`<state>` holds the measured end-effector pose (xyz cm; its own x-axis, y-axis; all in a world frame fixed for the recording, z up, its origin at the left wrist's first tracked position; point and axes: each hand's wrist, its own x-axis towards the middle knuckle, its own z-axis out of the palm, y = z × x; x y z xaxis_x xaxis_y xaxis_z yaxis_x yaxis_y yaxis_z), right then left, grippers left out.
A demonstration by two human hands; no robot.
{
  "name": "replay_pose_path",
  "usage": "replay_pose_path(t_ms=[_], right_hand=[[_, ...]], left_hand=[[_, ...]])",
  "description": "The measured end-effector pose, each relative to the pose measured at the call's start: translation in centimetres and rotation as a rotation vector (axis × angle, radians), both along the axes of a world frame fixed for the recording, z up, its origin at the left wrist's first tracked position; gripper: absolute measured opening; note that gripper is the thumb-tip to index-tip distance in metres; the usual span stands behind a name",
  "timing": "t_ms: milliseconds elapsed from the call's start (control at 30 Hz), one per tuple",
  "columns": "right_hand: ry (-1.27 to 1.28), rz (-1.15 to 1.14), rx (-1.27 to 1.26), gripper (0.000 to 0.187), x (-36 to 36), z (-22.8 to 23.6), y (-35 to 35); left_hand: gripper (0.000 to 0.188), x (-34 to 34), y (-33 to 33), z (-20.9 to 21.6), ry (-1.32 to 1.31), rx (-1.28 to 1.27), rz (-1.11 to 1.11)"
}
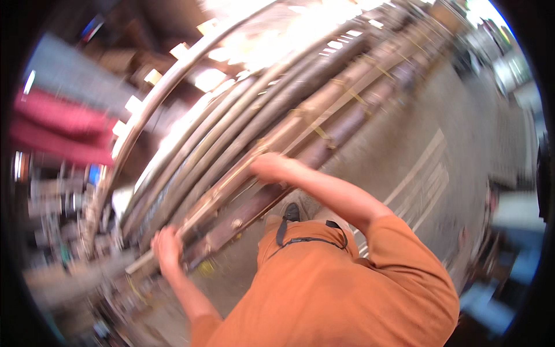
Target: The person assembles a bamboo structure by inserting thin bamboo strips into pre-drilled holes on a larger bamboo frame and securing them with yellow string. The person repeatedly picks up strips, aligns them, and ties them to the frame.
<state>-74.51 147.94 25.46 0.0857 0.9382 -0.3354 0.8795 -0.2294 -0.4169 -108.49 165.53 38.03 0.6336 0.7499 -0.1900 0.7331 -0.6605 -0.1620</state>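
A: Largest first: what should we worry about?

B: The floor [468, 136] toward three o'clock is no trouble in itself. The stack of long poles [231, 124], running from eight o'clock up to one, is nearer the work. We judge that a sideways swing could knock against it, because so much length lies beyond the hands.

A: And the pale strip [215, 199]?

B: It lies just on our side of those poles, crossing in front of the body. If its far part is unsupported, it could dip or twist, since both hands sit toward the eight o'clock end. We can't tell what bears it farther out.

A: Which way does it point?

B: Its long axis slants from eight o'clock, where we see a near end, toward half past one, where blur hides the other.

A: And the grip?

B: The right hand [273, 168], close to the centre, has its fingers bent in at the strip; blur keeps us from telling how firmly, or whether they close around it. The left hand [167, 247], at eight o'clock, is curled round it near the end.

A: Smaller still?

B: Yellow ties [321, 133] toward one o'clock; we think an edge could snag there if it slid across them.
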Motion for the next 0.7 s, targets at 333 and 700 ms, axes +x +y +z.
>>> replay_pose_path(t_ms=[333, 700], right_hand=[[0.551, -0.899, 1.091, 0.022, 0.1, 0.5, -22.2], [0.553, -2.359, 0.544, 0.023, 1.0, -40.6, -65.6]], left_hand=[[0.043, 24.2, -10.8, -1.4, -0.597, -0.092, -0.600], [0.048, 41.5, -61.8, -23.5, 0.273, -0.957, -1.344]])
